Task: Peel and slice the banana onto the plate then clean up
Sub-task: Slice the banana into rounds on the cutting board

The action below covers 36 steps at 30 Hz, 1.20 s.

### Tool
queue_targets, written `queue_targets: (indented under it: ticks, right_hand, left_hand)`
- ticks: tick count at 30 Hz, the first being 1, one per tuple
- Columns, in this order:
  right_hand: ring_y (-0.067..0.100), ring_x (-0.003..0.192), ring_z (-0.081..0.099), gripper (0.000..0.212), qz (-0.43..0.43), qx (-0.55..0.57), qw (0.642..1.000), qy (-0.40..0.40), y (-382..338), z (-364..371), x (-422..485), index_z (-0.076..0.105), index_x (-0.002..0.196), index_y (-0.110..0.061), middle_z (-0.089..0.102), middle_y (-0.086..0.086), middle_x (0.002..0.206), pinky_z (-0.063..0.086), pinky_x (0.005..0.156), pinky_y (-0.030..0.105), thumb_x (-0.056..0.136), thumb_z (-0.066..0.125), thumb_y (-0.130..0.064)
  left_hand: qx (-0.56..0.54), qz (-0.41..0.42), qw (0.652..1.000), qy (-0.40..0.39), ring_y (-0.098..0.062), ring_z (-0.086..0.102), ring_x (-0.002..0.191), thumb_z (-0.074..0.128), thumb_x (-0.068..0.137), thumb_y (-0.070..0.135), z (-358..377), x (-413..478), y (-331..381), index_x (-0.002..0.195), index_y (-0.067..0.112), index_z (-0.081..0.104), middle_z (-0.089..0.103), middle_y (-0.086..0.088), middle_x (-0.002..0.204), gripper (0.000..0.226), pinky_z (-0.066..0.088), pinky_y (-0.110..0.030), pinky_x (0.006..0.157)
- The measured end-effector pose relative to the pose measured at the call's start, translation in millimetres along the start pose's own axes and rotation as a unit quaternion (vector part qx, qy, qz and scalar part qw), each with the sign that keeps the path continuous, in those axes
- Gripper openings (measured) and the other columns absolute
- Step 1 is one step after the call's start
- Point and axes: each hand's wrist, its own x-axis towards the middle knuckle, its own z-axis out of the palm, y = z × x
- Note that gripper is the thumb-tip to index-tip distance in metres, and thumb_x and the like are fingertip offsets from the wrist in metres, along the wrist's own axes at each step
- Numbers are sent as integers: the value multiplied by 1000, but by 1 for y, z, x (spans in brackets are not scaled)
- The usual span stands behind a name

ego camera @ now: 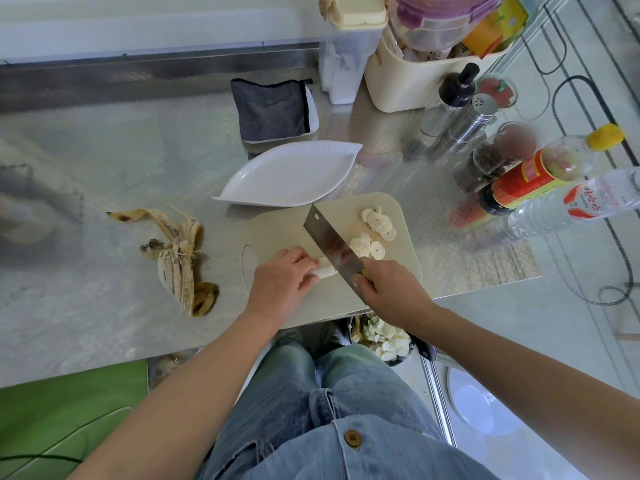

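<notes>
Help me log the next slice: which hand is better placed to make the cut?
Right. The right hand grips the cleaver, its blade at the banana stub that the left hand holds on the cutting board.

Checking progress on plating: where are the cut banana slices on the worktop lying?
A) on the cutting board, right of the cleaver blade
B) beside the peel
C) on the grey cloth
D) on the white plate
A: the slices lie on the cutting board right of the cleaver gripped by the right hand, while the left hand holds the uncut banana; the white plate holds none.
</notes>
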Motion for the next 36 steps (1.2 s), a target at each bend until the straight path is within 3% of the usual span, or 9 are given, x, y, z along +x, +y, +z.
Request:
queue_targets:
  ticks: [4,12,20,24,32,36]
  right_hand:
    - [20,65,44,19,1,-8,1000,-7,-1,0,-1,39,80,-18,46,0,71,25,49,25,97,41,-23]
    - [22,64,45,17,7,19,1000,10,0,1,-1,42,79,-16,48,1,69,24,48,25,96,43,-21]
    - [20,63,42,19,1,-3,1000,-3,-4,3,-2,37,78,-18,45,1,70,24,48,24,97,41,-22]
    - [22,67,45,16,9,-15,1000,-12,-5,10,1,39,83,-17,48,2,73,30,56,31,97,39,-23]
    - [23,72,48,19,23,8,1000,-8,-7,32,15,53,101,-11,53,6,80,34,62,30,98,38,-23]
    - [22,71,50,20,14,17,1000,7,-6,29,16,56,100,-13,52,2,77,31,60,29,97,39,-23]
  left_hand:
    - [-1,3,1000,-1,-19,59,73,83,69,23,-1,0,0,90,19,72,64,3,86,23,39,-23,48]
    - [5,4,1000,4,-17,60,72,84,67,23,-2,-1,2,88,19,73,64,4,85,24,32,-20,48]
    - [-6,-1,1000,4,-17,59,74,83,70,22,0,-1,0,90,20,72,63,4,86,23,40,-22,48]
    - [2,1,1000,5,-17,59,72,84,68,23,0,-1,0,89,20,72,63,4,84,24,34,-20,49]
    - [-7,-1,1000,5,-17,58,73,84,68,22,1,-2,1,89,20,71,63,5,86,25,38,-23,47]
    - [-6,0,1000,7,-18,59,74,83,68,22,0,-1,1,89,20,70,63,6,86,24,36,-22,48]
